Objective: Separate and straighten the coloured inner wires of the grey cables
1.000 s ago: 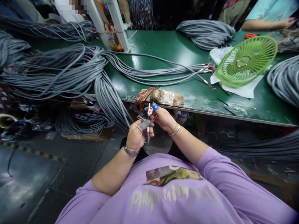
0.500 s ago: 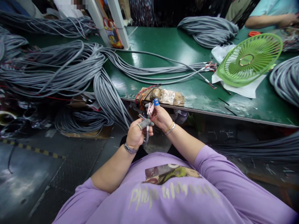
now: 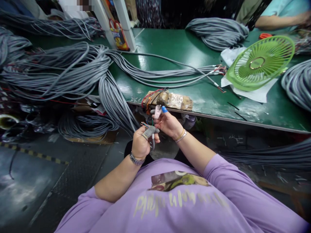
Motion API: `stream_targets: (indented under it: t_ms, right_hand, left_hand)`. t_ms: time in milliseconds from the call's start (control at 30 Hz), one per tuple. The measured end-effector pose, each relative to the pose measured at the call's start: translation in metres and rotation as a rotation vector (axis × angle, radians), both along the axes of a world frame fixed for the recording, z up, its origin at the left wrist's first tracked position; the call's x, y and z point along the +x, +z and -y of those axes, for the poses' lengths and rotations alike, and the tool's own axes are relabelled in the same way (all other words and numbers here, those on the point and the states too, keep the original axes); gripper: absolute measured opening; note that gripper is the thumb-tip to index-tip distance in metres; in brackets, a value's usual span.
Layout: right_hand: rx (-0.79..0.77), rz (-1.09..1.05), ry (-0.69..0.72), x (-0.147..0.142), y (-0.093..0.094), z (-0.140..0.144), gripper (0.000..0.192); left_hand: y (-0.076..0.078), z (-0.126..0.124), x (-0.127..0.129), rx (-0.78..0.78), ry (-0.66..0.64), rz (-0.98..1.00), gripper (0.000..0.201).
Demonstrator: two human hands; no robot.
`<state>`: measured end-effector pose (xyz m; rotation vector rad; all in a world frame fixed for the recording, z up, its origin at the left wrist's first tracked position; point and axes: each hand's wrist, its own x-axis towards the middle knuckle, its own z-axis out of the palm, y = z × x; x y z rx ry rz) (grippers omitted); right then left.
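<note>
My left hand (image 3: 141,142) is closed around the end of a grey cable (image 3: 153,144), its thumb in a grey cover. Thin coloured wires (image 3: 145,125) fan out from the cable end above the fist. Just up and to the right, my right hand (image 3: 170,125) pinches a small pinkish-white piece (image 3: 157,111) between thumb and forefinger; its kind is too blurred to tell. A blue cover sits on that thumb. Beyond the hands, at the bench edge, lies a worn board (image 3: 181,101) with a motor-like lump and red and black wires on it.
Grey cable bundles (image 3: 73,71) heap up on the left of the green bench (image 3: 160,40). More cables (image 3: 160,74) lie across it, with a coil (image 3: 216,32) behind. On the right stands a green fan (image 3: 261,63). A co-worker's arm (image 3: 277,22) shows at the far right.
My right hand has drawn slightly away to the right from the left hand, and the pinkish-white piece has turned in its fingers. The left hand keeps its grip on the cable.
</note>
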<state>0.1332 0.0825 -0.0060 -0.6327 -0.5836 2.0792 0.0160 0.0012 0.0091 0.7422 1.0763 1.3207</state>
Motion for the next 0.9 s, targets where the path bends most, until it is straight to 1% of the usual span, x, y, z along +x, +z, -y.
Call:
stream_targets:
  t_ms: [100, 267, 367, 500, 633, 733, 833, 900]
  right_hand:
    - [0.023, 0.03, -0.055, -0.001, 0.001, 0.002, 0.035]
    - [-0.015, 0.048, -0.082, -0.003, 0.001, 0.002, 0.043]
    - [-0.045, 0.038, -0.111, -0.006, 0.0, -0.001, 0.043]
    - [-0.029, 0.021, -0.177, -0.011, -0.002, -0.005, 0.039]
    - [-0.033, 0.01, -0.197, -0.014, -0.003, -0.004, 0.038]
    - [-0.037, 0.005, -0.151, -0.011, -0.004, -0.002, 0.045]
    - [-0.036, 0.049, -0.025, -0.002, -0.002, 0.002, 0.057]
    - [-0.017, 0.124, 0.08, 0.006, 0.0, 0.004, 0.061]
  left_hand:
    - [-0.001, 0.0, 0.002, 0.03, 0.063, 0.01, 0.027]
    - [-0.005, -0.005, 0.004, 0.017, 0.138, 0.038, 0.025]
    - [-0.005, -0.008, 0.006, -0.013, 0.149, 0.025, 0.027]
    - [-0.006, -0.01, 0.008, -0.043, 0.147, 0.003, 0.029]
    - [-0.01, -0.01, 0.008, -0.062, 0.128, -0.005, 0.028]
    - [-0.011, -0.008, 0.007, -0.05, 0.114, -0.024, 0.027]
    - [-0.009, -0.004, 0.005, -0.019, 0.108, -0.037, 0.028]
    - [-0.01, -0.001, 0.004, -0.009, 0.094, -0.057, 0.029]
